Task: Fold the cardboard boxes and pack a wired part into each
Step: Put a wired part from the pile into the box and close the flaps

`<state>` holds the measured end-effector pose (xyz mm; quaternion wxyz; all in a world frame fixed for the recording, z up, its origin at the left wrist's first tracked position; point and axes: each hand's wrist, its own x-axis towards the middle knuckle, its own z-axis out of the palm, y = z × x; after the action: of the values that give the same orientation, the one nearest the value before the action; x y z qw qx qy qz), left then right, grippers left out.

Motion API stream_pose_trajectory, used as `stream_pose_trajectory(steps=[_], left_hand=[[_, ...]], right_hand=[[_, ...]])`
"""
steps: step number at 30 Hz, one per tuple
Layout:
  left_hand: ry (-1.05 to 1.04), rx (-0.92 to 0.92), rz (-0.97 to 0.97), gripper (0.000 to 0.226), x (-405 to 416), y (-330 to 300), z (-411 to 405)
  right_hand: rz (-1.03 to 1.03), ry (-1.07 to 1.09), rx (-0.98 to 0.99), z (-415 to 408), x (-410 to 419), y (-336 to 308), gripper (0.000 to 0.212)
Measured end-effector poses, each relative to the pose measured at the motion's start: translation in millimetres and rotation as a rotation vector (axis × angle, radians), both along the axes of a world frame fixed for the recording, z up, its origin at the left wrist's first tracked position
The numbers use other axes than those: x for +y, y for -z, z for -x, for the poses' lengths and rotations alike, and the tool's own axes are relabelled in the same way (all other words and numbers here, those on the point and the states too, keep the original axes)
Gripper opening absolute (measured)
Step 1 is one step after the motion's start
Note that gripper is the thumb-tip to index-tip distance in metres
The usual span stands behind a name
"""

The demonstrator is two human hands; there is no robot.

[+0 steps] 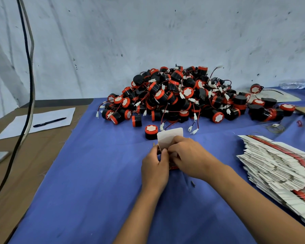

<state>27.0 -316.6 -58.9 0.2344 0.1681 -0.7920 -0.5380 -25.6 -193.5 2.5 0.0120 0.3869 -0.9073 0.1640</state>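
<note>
both hands meet over the middle of the blue cloth (88,173) covering the worktop, working one small cardboard box (169,138). left hand (155,166): grip pinches the box's left edge, thumb and fingers curled against it. right hand (188,155): grip curled round the box's right side and lower part, fingers covering most of it. the box's white flap with rounded corners stands up above the fingers; a sliver of red print shows below the hands. box interior hidden; cannot tell whether anything is inside.

one wired part (150,132), black drum with red cap and white top, sits on the cloth just beyond the box, at its left. behind it, a big pile of wired parts (188,97) against the wall, red and black leads and white plugs tangled through it.

at right, a fanned stack of flat boxes (278,166), white with red stripe, lies on the cloth. a clear water bottle (297,84) lies on its side at far right.

at left, on bare brown worktop, a black pen (49,122) rests on a white paper sheet (42,120). dark cables (27,67) hang down in front.
</note>
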Motion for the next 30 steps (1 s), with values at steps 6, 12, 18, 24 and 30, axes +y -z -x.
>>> stream_pose_trajectory(steps=[6, 12, 18, 24, 30], left_hand=[[0.036, 0.025, 0.010, 0.018, 0, -1, 1], [0.029, 0.023, 0.055, 0.016, 3, 1, 2], [0.097, 0.050, -0.056, 0.025, -3, -2, 0], [0.133, 0.072, -0.051, 0.027, 0, -2, -2], [0.115, 0.069, 0.050, 0.024, 2, -2, -2]], right_hand=[[0.058, 0.010, -0.029, 2, 2, 2, 0.027], [0.115, -0.044, -0.101, 2, 10, 2, 0.017], [0.233, 0.026, -0.066, 4, 3, 5, 0.018], [0.295, 0.157, -0.029, 3, -3, 12, 0.018], [0.108, 0.034, -0.004, 1, 1, 9, 0.030]])
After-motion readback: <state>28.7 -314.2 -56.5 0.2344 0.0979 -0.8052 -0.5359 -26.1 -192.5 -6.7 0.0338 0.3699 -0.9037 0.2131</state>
